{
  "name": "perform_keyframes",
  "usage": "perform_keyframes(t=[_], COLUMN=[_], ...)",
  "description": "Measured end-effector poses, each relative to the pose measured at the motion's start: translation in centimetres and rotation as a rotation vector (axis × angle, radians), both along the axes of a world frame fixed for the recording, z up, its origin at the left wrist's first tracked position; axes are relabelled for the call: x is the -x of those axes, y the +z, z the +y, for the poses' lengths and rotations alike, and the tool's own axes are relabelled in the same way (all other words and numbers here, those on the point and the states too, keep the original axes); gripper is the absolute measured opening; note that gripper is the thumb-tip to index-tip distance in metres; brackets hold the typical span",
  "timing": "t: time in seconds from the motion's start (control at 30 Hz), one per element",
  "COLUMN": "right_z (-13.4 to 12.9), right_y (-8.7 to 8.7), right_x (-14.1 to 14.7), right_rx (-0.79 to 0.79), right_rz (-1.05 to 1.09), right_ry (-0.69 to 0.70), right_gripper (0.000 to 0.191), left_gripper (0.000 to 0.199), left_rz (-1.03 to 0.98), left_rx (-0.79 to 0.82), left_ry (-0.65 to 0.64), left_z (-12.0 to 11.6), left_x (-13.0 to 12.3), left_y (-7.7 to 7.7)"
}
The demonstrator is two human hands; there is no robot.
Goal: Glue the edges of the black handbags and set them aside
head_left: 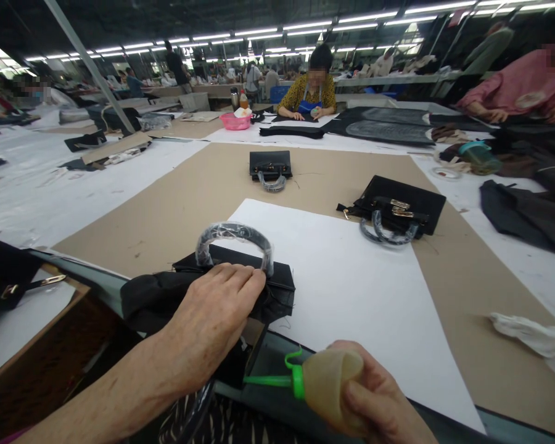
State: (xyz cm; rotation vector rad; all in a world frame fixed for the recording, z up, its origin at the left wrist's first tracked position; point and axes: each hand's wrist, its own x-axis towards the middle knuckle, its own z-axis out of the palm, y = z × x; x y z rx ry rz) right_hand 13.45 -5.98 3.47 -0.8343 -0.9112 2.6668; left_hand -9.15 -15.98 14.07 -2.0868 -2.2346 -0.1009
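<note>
My left hand (222, 296) grips the upper part of a black handbag (277, 283) at the table's front edge, its fingers wrapped over the fabric. A plastic-wrapped handle (235, 232) arches up beyond the fingers. In my right hand (374, 394), at the bottom centre, is a yellowish squeeze bottle (326, 385) with a green cap. The bottle's thin green nozzle points left, with its tip close to the dark lower part of the bag, below my left hand. Whether the tip touches the bag cannot be told.
Two black handbags (269, 165) (402, 203) lie farther back on brown paper (166, 191). White paper (351, 277) covers the middle. A wooden box (37, 345) stands at left, a white cloth (536, 339) lies right. Across the table (134, 166), two people work beside black pieces and a pink basket (235, 121).
</note>
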Motion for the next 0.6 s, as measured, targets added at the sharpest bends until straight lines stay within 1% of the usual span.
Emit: perform_keyframes(t=[0.1, 0.23, 0.37, 0.5, 0.6], right_z=[0.6, 1.9, 3.4, 4.9, 5.6], right_y=[-0.1, -0.8, -1.5, -1.8, -2.0], right_x=[0.0, 0.7, 1.8, 2.7, 3.2], right_rx=[-0.114, -0.255, -0.373, -0.515, -0.655], right_rz=[-0.016, -0.099, -0.133, -0.174, -0.178], right_ry=[-0.041, -0.147, -0.159, -0.181, -0.182], right_gripper=[0.038, 0.037, 0.033, 0.031, 0.030], left_gripper=[0.045, 0.049, 0.050, 0.043, 0.039], left_rz=[-0.017, -0.027, -0.039, -0.079, -0.116], left_rx=[0.023, 0.068, 0.104, 0.107, 0.115], left_ry=[0.017, 0.029, 0.049, 0.064, 0.093], left_z=[0.1, 0.4, 0.7, 1.2, 1.7], left_x=[0.0, -0.1, 0.0, 0.7, 1.5], left_y=[0.0, 0.3, 0.6, 0.9, 1.2])
